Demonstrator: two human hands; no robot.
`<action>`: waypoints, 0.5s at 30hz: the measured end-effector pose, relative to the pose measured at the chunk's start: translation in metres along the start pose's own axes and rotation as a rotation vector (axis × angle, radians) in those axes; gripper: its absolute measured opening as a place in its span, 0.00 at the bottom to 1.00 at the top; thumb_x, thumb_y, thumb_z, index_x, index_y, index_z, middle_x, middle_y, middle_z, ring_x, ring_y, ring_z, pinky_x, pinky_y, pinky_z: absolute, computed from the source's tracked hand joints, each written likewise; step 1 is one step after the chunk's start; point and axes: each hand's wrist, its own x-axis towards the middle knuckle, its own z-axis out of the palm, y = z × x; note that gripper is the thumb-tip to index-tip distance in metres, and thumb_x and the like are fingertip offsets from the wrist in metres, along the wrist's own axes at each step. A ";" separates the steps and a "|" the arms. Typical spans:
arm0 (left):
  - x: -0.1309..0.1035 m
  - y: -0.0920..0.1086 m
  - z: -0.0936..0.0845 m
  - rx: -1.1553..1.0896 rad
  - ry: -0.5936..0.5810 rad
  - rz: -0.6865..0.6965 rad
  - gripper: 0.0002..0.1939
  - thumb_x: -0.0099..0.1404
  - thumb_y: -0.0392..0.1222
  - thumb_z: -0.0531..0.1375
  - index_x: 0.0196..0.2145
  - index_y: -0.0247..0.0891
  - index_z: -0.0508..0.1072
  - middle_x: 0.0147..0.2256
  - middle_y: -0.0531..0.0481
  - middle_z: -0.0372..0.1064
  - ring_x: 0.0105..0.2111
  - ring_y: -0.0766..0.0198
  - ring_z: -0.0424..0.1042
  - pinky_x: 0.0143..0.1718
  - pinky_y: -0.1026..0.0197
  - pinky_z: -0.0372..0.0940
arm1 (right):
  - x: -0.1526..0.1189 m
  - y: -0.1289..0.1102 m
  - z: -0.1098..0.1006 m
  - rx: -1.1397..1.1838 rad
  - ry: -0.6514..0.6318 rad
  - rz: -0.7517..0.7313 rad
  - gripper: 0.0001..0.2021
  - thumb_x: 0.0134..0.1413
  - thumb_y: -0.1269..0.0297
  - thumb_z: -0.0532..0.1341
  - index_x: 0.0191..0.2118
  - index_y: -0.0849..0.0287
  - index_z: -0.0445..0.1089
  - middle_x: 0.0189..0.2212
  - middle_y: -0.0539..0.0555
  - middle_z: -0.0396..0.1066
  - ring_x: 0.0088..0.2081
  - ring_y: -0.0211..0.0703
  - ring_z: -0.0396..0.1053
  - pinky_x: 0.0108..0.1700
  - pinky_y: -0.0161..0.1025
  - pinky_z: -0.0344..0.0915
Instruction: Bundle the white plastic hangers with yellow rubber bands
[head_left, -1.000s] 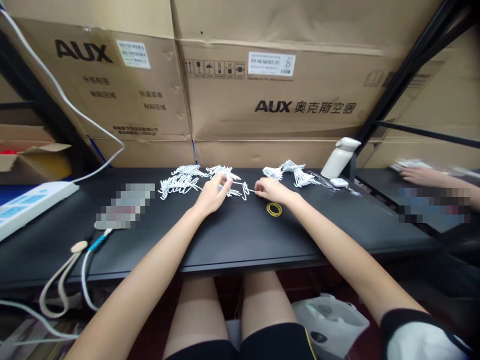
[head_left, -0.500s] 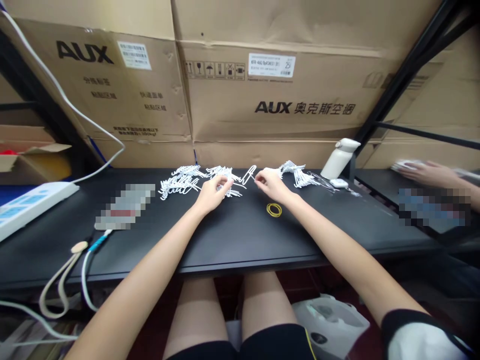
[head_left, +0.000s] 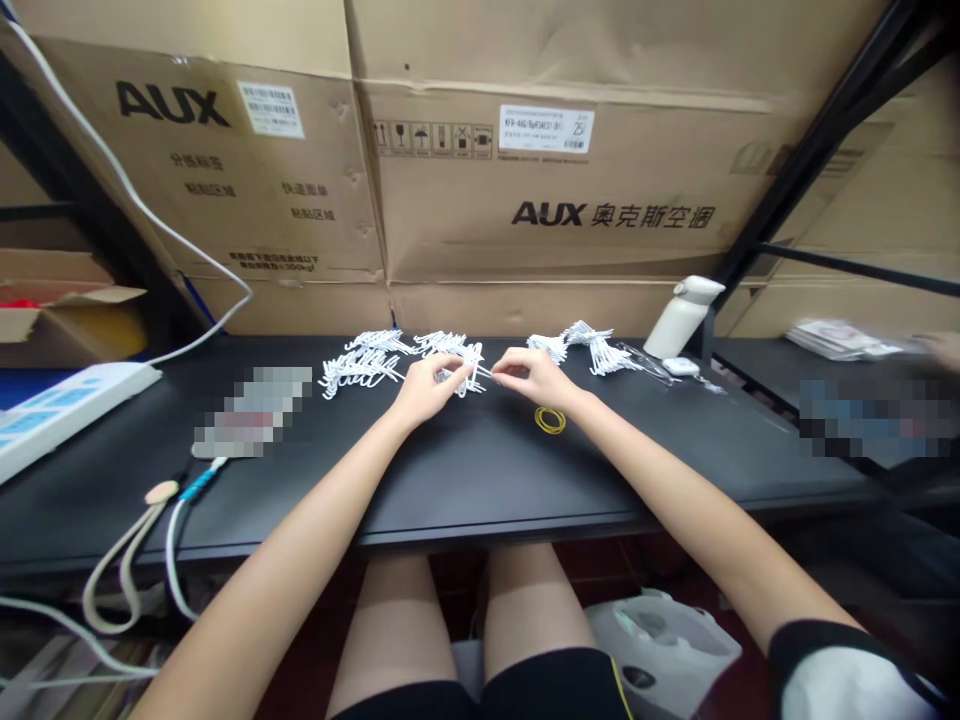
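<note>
Toward twelve o'clock on the tabletop (head_left: 465, 480), the left hand (head_left: 426, 390) and the right hand (head_left: 534, 378) are facing each other just beside some white hooks (head_left: 471, 382). The left grip is holding hooks between thumb and fingers, their ends poking out toward three o'clock; how many it is holding, the fingers are hiding. The right grip is staying narrow, its fingertips pinching the thin end of one hook (head_left: 477, 358), which is reaching toward nine o'clock and the left hand's hooks.

At ten o'clock from the left hand, piles (head_left: 360, 370) of hooks are lying together, and another pile (head_left: 439, 343) is lying near at one o'clock. At two o'clock from the right hand, bundles (head_left: 598, 347) are resting; at five o'clock, yellow bands (head_left: 550, 420) are lying just beside it. Farther out at two o'clock, a white bottle (head_left: 681, 318) is standing, with a small white case (head_left: 680, 367) lying near its base. At nine o'clock, a power strip (head_left: 75, 415) is sitting well apart. Cartons (head_left: 540, 240) are filling twelve o'clock behind everything.
</note>
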 end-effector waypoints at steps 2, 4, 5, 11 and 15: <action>0.001 0.001 -0.001 -0.042 -0.008 -0.010 0.18 0.60 0.55 0.59 0.35 0.37 0.78 0.40 0.45 0.76 0.41 0.55 0.73 0.47 0.56 0.64 | 0.001 0.000 0.000 0.059 0.017 0.032 0.11 0.54 0.57 0.60 0.33 0.61 0.73 0.30 0.54 0.72 0.30 0.39 0.68 0.34 0.37 0.65; 0.001 0.002 -0.002 -0.085 -0.011 -0.018 0.18 0.60 0.54 0.59 0.35 0.37 0.78 0.39 0.46 0.76 0.41 0.55 0.73 0.47 0.57 0.64 | 0.001 -0.001 0.000 0.119 0.027 0.058 0.12 0.52 0.56 0.62 0.33 0.61 0.73 0.29 0.54 0.73 0.29 0.39 0.68 0.33 0.37 0.65; 0.002 0.002 -0.002 -0.105 -0.009 -0.025 0.18 0.60 0.54 0.60 0.35 0.37 0.78 0.38 0.46 0.77 0.41 0.55 0.73 0.46 0.57 0.64 | 0.002 -0.002 -0.001 0.154 0.026 0.070 0.12 0.51 0.56 0.62 0.32 0.61 0.73 0.29 0.54 0.73 0.29 0.39 0.68 0.33 0.37 0.65; 0.005 -0.002 -0.001 -0.180 0.013 -0.059 0.19 0.59 0.56 0.60 0.33 0.35 0.79 0.34 0.47 0.76 0.38 0.56 0.73 0.42 0.58 0.65 | 0.003 -0.006 0.001 0.397 -0.018 0.175 0.13 0.47 0.56 0.66 0.30 0.62 0.71 0.26 0.52 0.71 0.28 0.38 0.69 0.33 0.37 0.69; 0.004 0.000 -0.002 -0.183 0.008 -0.060 0.19 0.59 0.55 0.60 0.32 0.36 0.79 0.33 0.48 0.76 0.37 0.57 0.73 0.41 0.58 0.65 | 0.004 -0.005 0.006 0.503 -0.031 0.281 0.15 0.46 0.54 0.66 0.30 0.62 0.71 0.28 0.53 0.73 0.31 0.38 0.71 0.33 0.36 0.70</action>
